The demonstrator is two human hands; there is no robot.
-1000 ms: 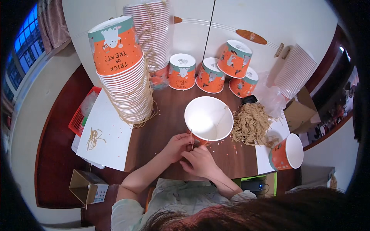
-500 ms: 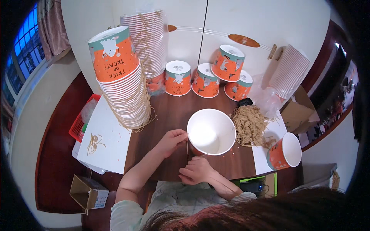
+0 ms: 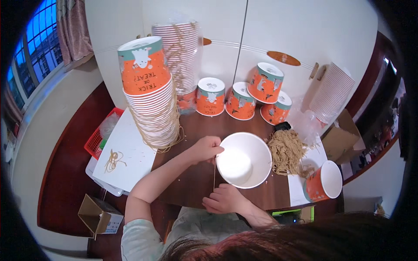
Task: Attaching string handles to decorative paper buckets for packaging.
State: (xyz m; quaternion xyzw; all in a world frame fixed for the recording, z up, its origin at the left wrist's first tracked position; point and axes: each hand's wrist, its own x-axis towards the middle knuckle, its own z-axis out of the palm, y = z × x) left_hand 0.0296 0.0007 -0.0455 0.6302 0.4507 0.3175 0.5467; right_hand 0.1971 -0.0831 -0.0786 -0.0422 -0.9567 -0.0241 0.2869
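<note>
A thin straw string (image 3: 214,174) was pulled taut beside the white paper bucket (image 3: 244,159) on the counter (image 3: 191,182), where a second before both hands had bunched together. The left hand (image 3: 207,148) pinched its upper end at the rim, the right hand (image 3: 224,199) its lower; the straw pile (image 3: 286,151) lay beyond.

String (image 3: 214,174) now taut between hands

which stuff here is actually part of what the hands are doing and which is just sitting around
In use:
left hand and right hand, pinching a taut string
open white tub, touched by the left hand
pile of tan strings beside it

Lying about:
tall stack of tubs
upturned orange tubs
red basket
cardboard box
</note>
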